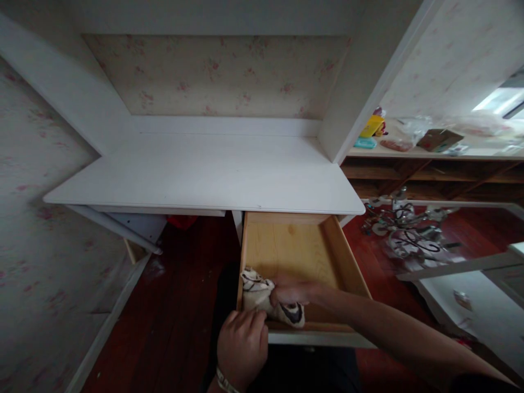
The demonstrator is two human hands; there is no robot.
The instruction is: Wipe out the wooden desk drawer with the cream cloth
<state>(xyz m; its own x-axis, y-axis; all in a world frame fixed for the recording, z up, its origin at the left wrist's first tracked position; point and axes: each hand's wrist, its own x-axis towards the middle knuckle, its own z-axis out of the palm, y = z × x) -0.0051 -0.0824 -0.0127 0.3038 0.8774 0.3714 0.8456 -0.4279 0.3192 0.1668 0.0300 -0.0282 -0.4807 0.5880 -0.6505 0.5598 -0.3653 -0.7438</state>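
From my end, far left: pale wallpapered wall with small pink flowers [36, 229], then dark red plank floor [172, 305]. Above the floor, white flat-topped wooden desk [229, 169]. Left hand [242, 345], patterned band on its wrist, closed over the front left corner of the open drawer; I can't see the fingertips. Just beyond it, touching or nearly so, lies the cream fabric cloth with dark stripes [257, 297], bunched inside the shallow light-wood drawer with a white front [286, 245], along its front left end. Right hand [291, 290] reaches in from the right, fingers closed into the cloth; tips buried, so I can't tell how firm the grip is.

Risks as I judge them: a hard push toward the corner could knock the right knuckles into the left hand or the drawer side. A loose fold could snag on the rim and pull the cloth free. Leaning on the extended drawer could tip or strain it; if the left hand slips, the drawer could shift.

Further right, well apart: brown wooden shelf unit [370, 172], tangled metal-and-glass fixture parts [409, 240] on the floor, a trip hazard if anyone steps that way.
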